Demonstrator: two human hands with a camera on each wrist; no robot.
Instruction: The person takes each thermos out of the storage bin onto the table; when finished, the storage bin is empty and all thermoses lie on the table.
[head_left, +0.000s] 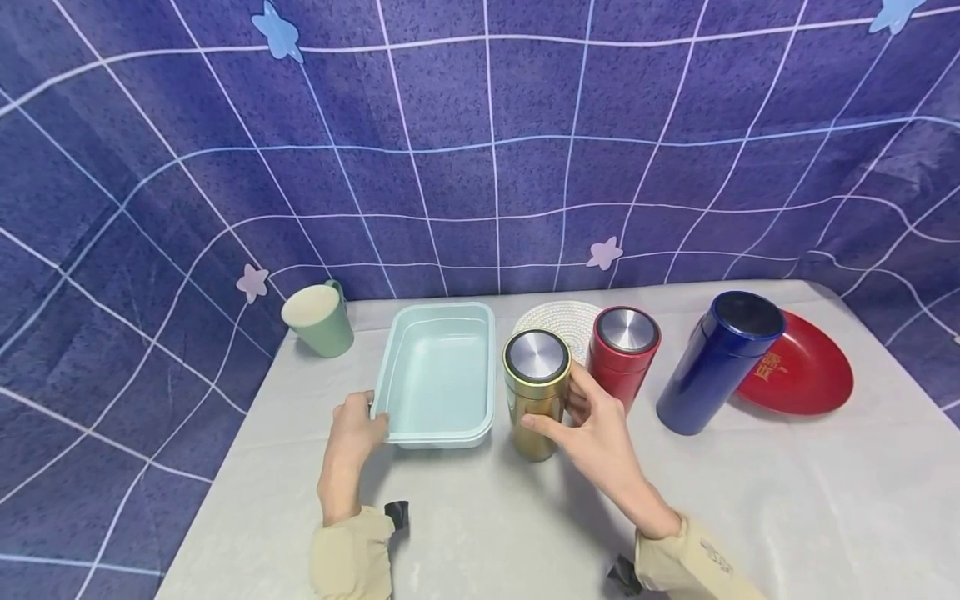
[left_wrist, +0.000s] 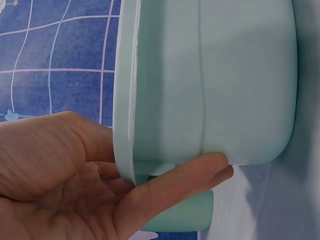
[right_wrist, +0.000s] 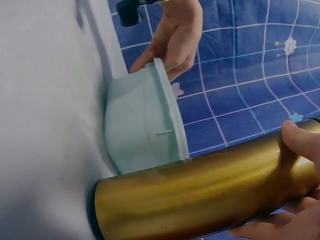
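My left hand (head_left: 352, 425) grips the near left corner of a pale green plastic basin (head_left: 442, 375), thumb over the rim and fingers against the outer wall, as the left wrist view shows. To the right of the basin stands a gold thermos (head_left: 537, 400) with a silver-topped lid. My right hand (head_left: 596, 425) holds that thermos round its upper body, thumb on the near side. Its base (right_wrist: 97, 210) is at the table surface in the right wrist view; whether it touches cannot be told. A red thermos (head_left: 624, 350) stands just right of the gold one.
Behind the thermoses lies a round white woven mat (head_left: 558, 317), partly hidden. A blue thermos (head_left: 712, 367) stands farther right, before a red plate (head_left: 813, 375). At the back left is a green mug (head_left: 322, 321). A blue grid-patterned curtain (head_left: 450, 167) hangs behind the grey-white table (head_left: 480, 533).
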